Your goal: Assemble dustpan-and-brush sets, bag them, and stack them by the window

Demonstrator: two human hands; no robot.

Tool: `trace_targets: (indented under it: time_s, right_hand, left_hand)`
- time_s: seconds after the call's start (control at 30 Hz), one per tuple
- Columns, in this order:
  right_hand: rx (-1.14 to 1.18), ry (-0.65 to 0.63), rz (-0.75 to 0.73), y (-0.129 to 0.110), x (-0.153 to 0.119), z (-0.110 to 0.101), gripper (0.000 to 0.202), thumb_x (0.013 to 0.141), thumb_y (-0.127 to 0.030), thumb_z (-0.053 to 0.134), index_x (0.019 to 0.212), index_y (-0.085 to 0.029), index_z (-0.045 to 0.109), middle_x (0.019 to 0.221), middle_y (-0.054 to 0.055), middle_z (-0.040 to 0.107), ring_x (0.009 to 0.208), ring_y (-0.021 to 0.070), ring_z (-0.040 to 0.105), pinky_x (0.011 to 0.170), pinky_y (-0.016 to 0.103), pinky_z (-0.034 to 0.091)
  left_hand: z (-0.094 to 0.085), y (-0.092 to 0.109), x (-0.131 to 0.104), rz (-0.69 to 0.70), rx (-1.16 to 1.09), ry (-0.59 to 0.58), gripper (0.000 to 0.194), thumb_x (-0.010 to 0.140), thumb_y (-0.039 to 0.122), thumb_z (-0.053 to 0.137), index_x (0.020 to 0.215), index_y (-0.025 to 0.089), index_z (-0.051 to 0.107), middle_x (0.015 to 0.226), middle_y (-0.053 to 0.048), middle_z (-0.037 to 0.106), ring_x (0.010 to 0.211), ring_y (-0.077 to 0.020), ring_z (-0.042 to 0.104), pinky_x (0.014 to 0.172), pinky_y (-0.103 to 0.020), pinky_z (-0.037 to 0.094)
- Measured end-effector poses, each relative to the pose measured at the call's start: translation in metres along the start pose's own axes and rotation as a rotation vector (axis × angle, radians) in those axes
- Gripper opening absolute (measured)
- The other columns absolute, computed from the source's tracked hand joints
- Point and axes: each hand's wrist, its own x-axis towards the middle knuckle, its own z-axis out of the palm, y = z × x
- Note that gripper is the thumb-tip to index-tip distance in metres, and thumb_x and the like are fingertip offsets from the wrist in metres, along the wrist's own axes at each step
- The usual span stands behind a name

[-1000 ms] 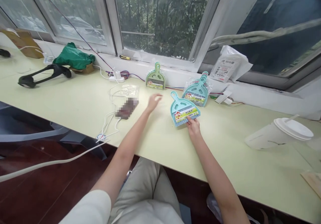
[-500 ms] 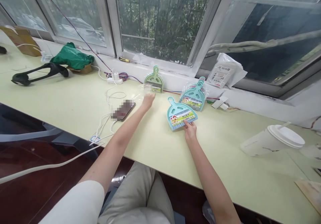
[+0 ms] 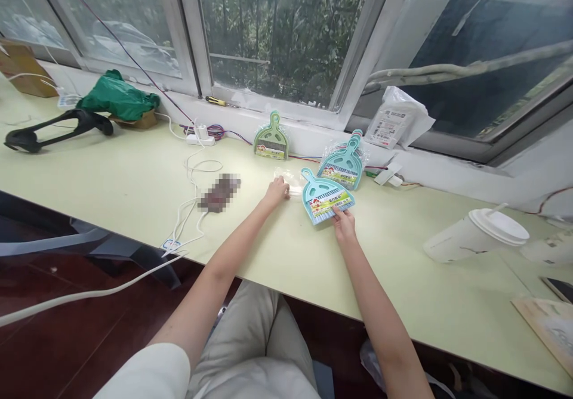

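My right hand point(image 3: 344, 223) grips the lower edge of a light-blue dustpan set point(image 3: 326, 191), its handle pointing up and away from me. A printed label point(image 3: 330, 203) crosses its brush bristles. To its left, my left hand point(image 3: 278, 190) pinches a clear plastic bag point(image 3: 292, 183) beside the dustpan's edge. Behind, against the wall, leans a stack of wrapped dustpan sets point(image 3: 344, 163) with a blue one in front. A green dustpan set point(image 3: 271, 142) stands farther left, also in clear wrapping.
On the left are a blurred-out phone point(image 3: 219, 193), white cables point(image 3: 191, 175), a black frame-like object point(image 3: 58, 130) and a green plastic bag point(image 3: 117, 96). A paper cup point(image 3: 477, 235) lies tilted at right. A white package point(image 3: 394, 118) rests on the sill.
My left hand has moved right and nearer me with the clear bag, toward the blue dustpan. My right hand keeps hold of the dustpan. The view has shifted slightly.
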Motion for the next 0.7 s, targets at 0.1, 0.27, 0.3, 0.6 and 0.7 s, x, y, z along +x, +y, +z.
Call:
trace_targets:
  time_s: [0.1, 0.27, 0.3, 0.6, 0.7]
  right_hand:
    - [-0.044, -0.035, 0.047, -0.002, 0.0, 0.001, 0.031, 0.059, -0.016, 0.08, 0.086, -0.016, 0.065, 0.091, 0.005, 0.073, 0.086, 0.0195, 0.07, 0.082, 0.033, 0.059]
    - [-0.123, -0.069, 0.156, -0.011, 0.004, -0.004, 0.019, 0.064, -0.009, 0.075, 0.081, -0.014, 0.066, 0.082, 0.005, 0.073, 0.076, 0.0183, 0.07, 0.075, 0.03, 0.061]
    - [-0.129, -0.079, 0.168, -0.014, 0.005, -0.006, 0.018, 0.065, -0.008, 0.074, 0.081, -0.014, 0.067, 0.082, 0.005, 0.074, 0.075, 0.0181, 0.07, 0.074, 0.03, 0.061]
    - [-0.205, -0.179, 0.22, -0.027, 0.007, -0.016, 0.02, 0.068, -0.007, 0.073, 0.085, -0.013, 0.068, 0.087, 0.007, 0.074, 0.076, 0.0194, 0.071, 0.074, 0.033, 0.061]
    - [-0.225, -0.197, 0.228, -0.024, 0.002, -0.009, 0.019, 0.067, -0.007, 0.073, 0.085, -0.013, 0.068, 0.087, 0.008, 0.074, 0.075, 0.019, 0.07, 0.072, 0.032, 0.06]
  left_hand:
    - [-0.004, -0.004, 0.002, -0.027, 0.133, 0.051, 0.015, 0.078, 0.007, 0.054, 0.081, 0.015, 0.067, 0.111, -0.015, 0.056, 0.113, -0.029, 0.049, 0.092, -0.042, 0.038]
    - [-0.009, -0.02, -0.003, -0.035, 0.123, -0.026, 0.021, 0.076, 0.017, 0.062, 0.096, 0.02, 0.067, 0.101, -0.012, 0.061, 0.1, -0.0259, 0.058, 0.081, -0.035, 0.044]
    - [-0.01, -0.024, -0.004, -0.031, 0.113, -0.029, 0.025, 0.074, 0.022, 0.065, 0.1, 0.021, 0.066, 0.105, -0.011, 0.061, 0.101, -0.0258, 0.058, 0.08, -0.033, 0.044]
    - [-0.011, -0.029, -0.015, -0.124, 0.176, -0.005, 0.016, 0.077, 0.015, 0.053, 0.081, 0.019, 0.069, 0.087, -0.011, 0.065, 0.088, -0.0258, 0.061, 0.074, -0.034, 0.043]
    - [-0.01, -0.021, -0.018, -0.118, 0.171, 0.05, 0.02, 0.082, 0.016, 0.047, 0.086, 0.019, 0.066, 0.092, -0.013, 0.064, 0.093, -0.0268, 0.057, 0.074, -0.035, 0.044]
